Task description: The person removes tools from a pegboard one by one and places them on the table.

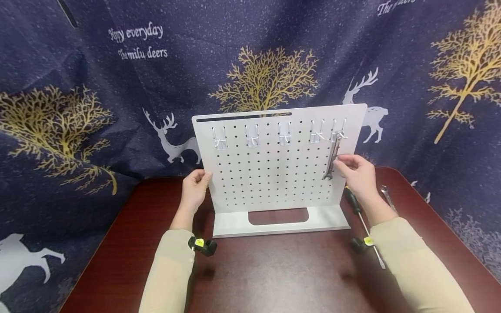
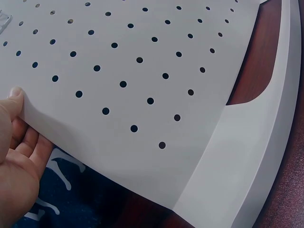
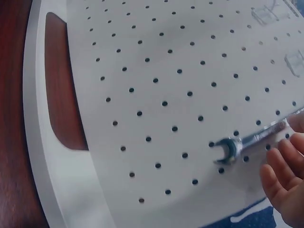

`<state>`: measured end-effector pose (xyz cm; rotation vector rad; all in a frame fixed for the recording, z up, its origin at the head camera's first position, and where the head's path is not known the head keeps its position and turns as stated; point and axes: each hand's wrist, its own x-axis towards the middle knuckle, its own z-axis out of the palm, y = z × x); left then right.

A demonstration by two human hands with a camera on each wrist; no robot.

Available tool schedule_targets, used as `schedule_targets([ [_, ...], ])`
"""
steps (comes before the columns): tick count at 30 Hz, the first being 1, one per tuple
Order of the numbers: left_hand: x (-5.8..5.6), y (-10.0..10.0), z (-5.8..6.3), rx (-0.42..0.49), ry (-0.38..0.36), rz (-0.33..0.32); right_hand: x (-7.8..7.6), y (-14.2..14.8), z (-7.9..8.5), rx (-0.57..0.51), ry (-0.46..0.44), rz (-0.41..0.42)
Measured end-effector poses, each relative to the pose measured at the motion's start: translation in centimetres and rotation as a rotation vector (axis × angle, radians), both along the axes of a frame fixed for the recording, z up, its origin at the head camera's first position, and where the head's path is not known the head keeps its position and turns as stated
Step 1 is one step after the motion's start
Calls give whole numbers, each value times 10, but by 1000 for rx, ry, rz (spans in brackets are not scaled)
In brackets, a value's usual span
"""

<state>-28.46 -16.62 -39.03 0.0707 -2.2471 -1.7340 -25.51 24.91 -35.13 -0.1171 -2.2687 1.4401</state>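
A white pegboard stands on its flat foot, with a row of several clear-backed wire hooks along its upper part. My left hand grips the board's left edge; in the left wrist view the thumb lies on the front and the other fingers are behind. With my right hand I pinch the shaft of a silver wrench near the board's right side. The wrench's upper end is at the rightmost hook, its open-ended jaw pointing down. That jaw overlaps the holes in the right wrist view.
On the dark red table, a screwdriver with a dark handle lies right of the board, partly under my right forearm. Another wrench lies farther right. A blue cloth with deer and trees hangs behind.
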Motion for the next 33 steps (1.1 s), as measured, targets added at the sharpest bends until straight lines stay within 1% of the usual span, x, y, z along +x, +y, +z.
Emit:
schedule_targets([
  [5,-1,0,-1,4,-6,-8,-5,-10,2,23,10,-103],
  [9,-1,0,-1,14,0,-13,-7,-15,4,42,-9,-162],
  [13,-1,0,-1,11,-3,-8,-8,-20,7,67,-23,-191],
  [16,-1,0,-1,11,-12,-5,-8,-21,7,73,-26,-185],
  [19,-1,0,-2,12,-16,-3,-5,-20,4,51,-32,-137],
  [23,-1,0,-1,10,-5,-3,3,-17,-2,3,-34,-11],
  [26,1,0,1,8,0,-1,10,-15,-8,-6,-45,72],
  [33,1,1,0,9,-4,3,22,-9,-19,-16,-86,194],
])
